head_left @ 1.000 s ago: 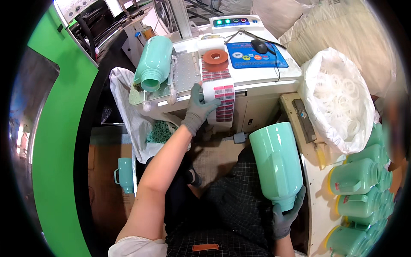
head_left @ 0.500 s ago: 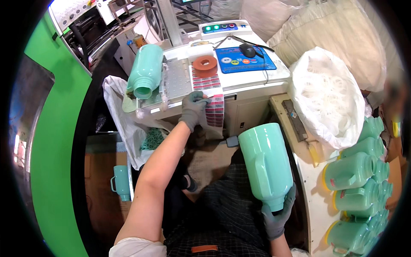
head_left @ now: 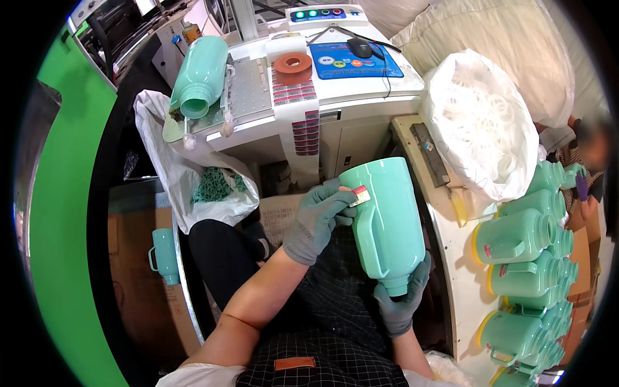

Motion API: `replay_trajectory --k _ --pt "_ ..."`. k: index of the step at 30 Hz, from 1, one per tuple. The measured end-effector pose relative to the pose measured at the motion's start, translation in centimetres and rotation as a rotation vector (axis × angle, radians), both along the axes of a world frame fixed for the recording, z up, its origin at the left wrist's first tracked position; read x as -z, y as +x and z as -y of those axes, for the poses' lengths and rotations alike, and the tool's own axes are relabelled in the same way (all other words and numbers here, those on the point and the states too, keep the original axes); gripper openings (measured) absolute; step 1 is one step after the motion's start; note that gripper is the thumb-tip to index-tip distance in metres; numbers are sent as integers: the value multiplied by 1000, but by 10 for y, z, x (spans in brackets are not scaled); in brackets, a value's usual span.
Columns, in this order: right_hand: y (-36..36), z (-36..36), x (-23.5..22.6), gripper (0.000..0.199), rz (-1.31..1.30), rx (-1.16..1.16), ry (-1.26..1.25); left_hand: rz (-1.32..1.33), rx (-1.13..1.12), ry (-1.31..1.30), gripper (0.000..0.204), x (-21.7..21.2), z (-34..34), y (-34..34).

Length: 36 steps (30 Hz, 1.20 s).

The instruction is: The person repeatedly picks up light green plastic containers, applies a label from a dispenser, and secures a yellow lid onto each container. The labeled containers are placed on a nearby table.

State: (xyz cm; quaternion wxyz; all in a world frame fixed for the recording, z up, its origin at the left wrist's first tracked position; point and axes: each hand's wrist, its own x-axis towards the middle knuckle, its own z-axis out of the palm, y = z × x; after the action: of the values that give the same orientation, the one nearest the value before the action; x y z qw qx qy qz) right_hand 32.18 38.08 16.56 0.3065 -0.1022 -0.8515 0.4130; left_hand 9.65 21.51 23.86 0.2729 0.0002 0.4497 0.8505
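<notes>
A mint-green plastic jug body [head_left: 403,213] with a side handle lies tilted over my lap, its narrow neck toward me. My right hand [head_left: 403,297], in a grey glove, is closed round the neck end. In my gloved left hand [head_left: 320,216] a small red-and-white sticker [head_left: 360,195] is pinched between thumb and finger. The sticker is at the jug's wall, just beyond the upper end of the handle; whether it is stuck there I cannot tell. A strip of similar stickers [head_left: 305,134] hangs over the front edge of the white machine.
Another mint jug [head_left: 201,74] lies on the machine's perforated plate, near a brown tape roll [head_left: 293,66] and a mouse [head_left: 359,48]. Several jugs [head_left: 516,236] crowd the right bench beside a bag of white rings [head_left: 480,129]. A bag with green scraps [head_left: 218,185] stands left.
My left hand has come from the sticker strip to the jug, bringing one sticker. The jug stays in my right hand. The whole view has shifted slightly.
</notes>
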Motion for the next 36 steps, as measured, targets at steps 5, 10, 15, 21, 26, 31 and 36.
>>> replay_trajectory --k 5,10,15,21,26,31,36 --pt "0 -4 5 113 -59 -23 83 -13 56 -23 14 0 4 -2" --pt "-4 -3 -4 113 -59 -21 246 -144 -52 -219 13 2 -1 -3" --pt "0 -4 -2 114 -11 -12 130 -257 65 -589 25 41 42 -24" --pt "-12 -12 -20 94 -107 26 -298 -1207 -640 -1362 52 4 146 -82" --pt "-61 -17 -61 92 -164 51 -143 -1850 -737 -1901 67 -59 217 -186" --pt "-137 11 -107 98 -299 -91 53 -2056 -548 -1940 70 -51 256 -239" --pt "-207 19 -136 91 -363 -59 431 -1880 -730 -1569 66 -101 240 -61"
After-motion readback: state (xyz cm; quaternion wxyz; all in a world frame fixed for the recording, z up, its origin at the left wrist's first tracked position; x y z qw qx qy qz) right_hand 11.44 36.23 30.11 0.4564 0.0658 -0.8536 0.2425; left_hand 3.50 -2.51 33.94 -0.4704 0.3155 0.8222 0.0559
